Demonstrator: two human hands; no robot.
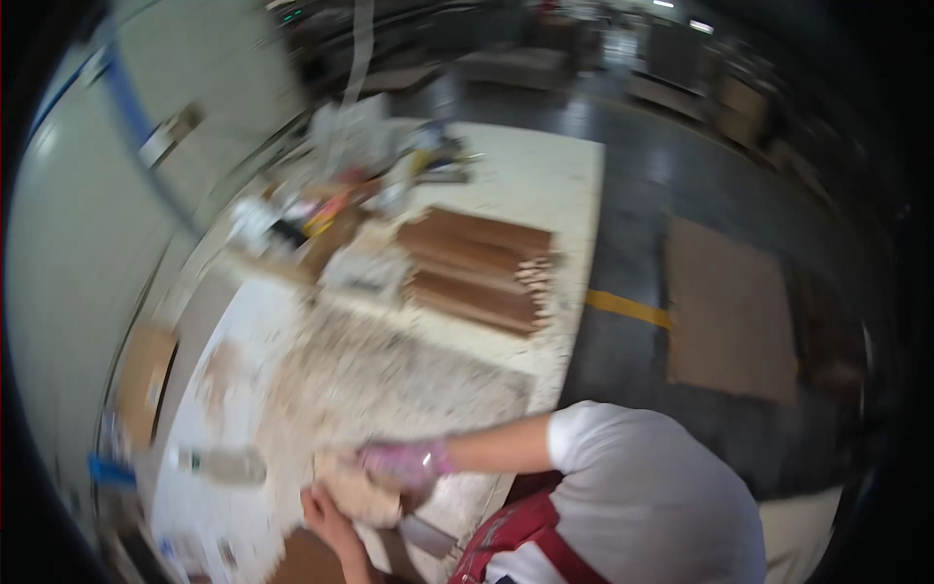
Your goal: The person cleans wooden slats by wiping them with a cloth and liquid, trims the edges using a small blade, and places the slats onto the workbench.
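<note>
- Workpiece: pale tan, irregular flat piece of unidentified material (358, 492), located at the near side of the white work table (545, 161), between the two hands.
- Left hand (329, 521): bare; forearm enters from the near edge. Fingers are bent, with tips at the left edge of the workpiece. Blur hides the finger gap; a firm grip cannot be confirmed.
- Right hand (401, 463): in a pink-and-purple patterned covering; extends leftward from the white sleeve (589, 433). It lies against the far right side of the workpiece. Finger opening and grip cannot be told.
- Workpiece relative to fingers: right of the left fingertips, on the near side of the right hand.
- Left of the hands: translucent bottle (229, 465), lying on its side, apart from both.
- Far side: brown ridged stack with pale ends at right (477, 273), well apart from the hands.
- Right, on the floor: tan rectangular sheet (730, 310).
</note>
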